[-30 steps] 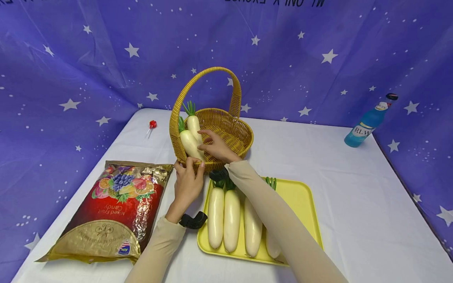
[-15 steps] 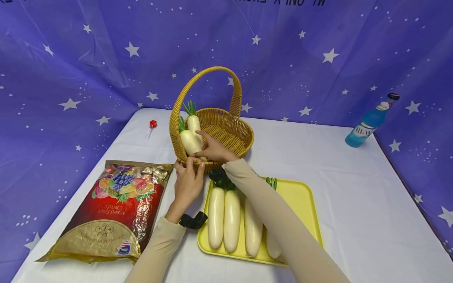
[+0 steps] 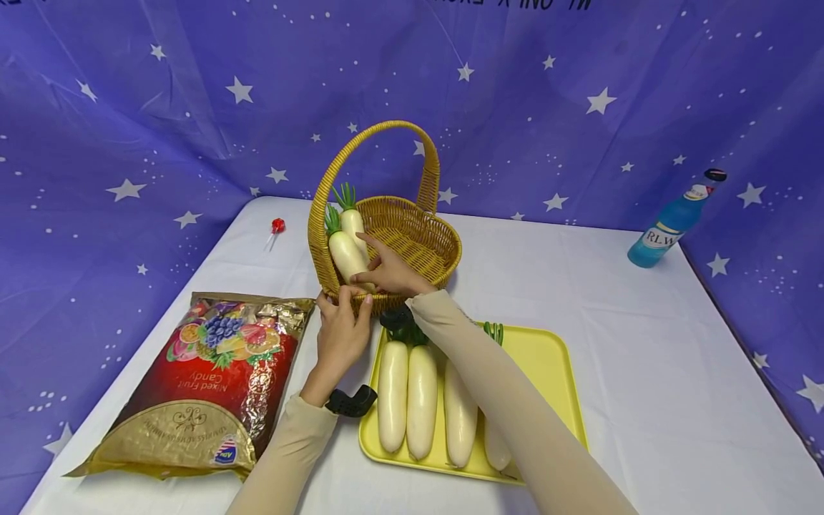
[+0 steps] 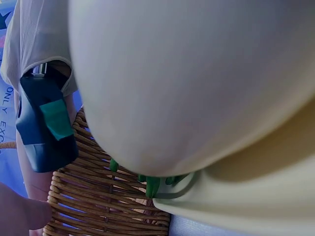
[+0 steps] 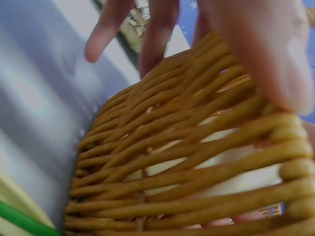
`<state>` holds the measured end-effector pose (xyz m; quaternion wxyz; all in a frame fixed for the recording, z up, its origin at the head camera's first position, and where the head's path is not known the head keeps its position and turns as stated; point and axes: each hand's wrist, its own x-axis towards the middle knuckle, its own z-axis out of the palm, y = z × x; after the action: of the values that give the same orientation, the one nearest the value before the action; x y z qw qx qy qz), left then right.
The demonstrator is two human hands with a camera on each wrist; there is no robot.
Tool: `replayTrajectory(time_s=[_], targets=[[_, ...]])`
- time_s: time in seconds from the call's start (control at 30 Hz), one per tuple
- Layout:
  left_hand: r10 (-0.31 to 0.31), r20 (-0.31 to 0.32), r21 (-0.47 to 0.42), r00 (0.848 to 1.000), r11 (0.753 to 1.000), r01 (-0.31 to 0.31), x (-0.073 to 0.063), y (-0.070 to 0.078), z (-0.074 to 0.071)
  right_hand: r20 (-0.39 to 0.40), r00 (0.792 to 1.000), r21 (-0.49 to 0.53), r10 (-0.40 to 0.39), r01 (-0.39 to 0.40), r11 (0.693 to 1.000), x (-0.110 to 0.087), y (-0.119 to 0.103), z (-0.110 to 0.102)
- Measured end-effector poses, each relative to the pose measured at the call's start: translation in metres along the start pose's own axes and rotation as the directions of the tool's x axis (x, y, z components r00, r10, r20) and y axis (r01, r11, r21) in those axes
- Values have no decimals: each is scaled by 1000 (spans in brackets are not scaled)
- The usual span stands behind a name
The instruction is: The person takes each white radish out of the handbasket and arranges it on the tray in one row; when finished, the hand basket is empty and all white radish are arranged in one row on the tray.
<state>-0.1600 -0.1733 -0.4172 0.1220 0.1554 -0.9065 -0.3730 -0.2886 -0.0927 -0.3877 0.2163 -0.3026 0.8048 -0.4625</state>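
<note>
In the head view, a brown wicker basket [image 3: 444, 247] with a tall handle holds two white radishes with green tops on its left side. My right hand [image 3: 394, 273] reaches over the front rim and holds the lower part of the nearer white radish [image 3: 345, 254], its thumb against it. The farther radish [image 3: 351, 223] leans alongside, close to my index finger. Gripping the basket's front left rim is my left hand [image 3: 342, 335]. The right wrist view shows a thumb [image 5: 290, 78] on the woven rim. A large, blurred pale radish [image 4: 172, 88] fills much of the left wrist view.
A yellow tray [image 3: 547, 372] with several white radishes [image 3: 394, 393] lies in front of the basket, partly under my right forearm. A bag of mixed fruit candy [image 3: 212, 379] lies left, a red lollipop [image 3: 277, 227] behind it. A blue bottle [image 3: 666, 225] stands at the back right.
My right hand has shifted slightly down and left onto the nearer radish, whose green top has moved slightly up and right. The left hand stays at the basket rim.
</note>
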Motion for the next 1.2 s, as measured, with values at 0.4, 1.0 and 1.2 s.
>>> replayTrajectory(time_s=[0.4, 1.0, 1.2], targets=[[2, -6, -6, 1000, 1000, -2, -1, 0, 1, -175, 982, 408, 68, 10, 913, 0, 4, -7], [-8, -20, 2, 1000, 1000, 8, -1, 0, 2, -139, 988, 809, 63, 77, 582, -49, 2, -32], [7, -7, -12, 1000, 1000, -7, -2, -1, 0, -78, 996, 801, 37, 41, 598, -107, 11, -50]])
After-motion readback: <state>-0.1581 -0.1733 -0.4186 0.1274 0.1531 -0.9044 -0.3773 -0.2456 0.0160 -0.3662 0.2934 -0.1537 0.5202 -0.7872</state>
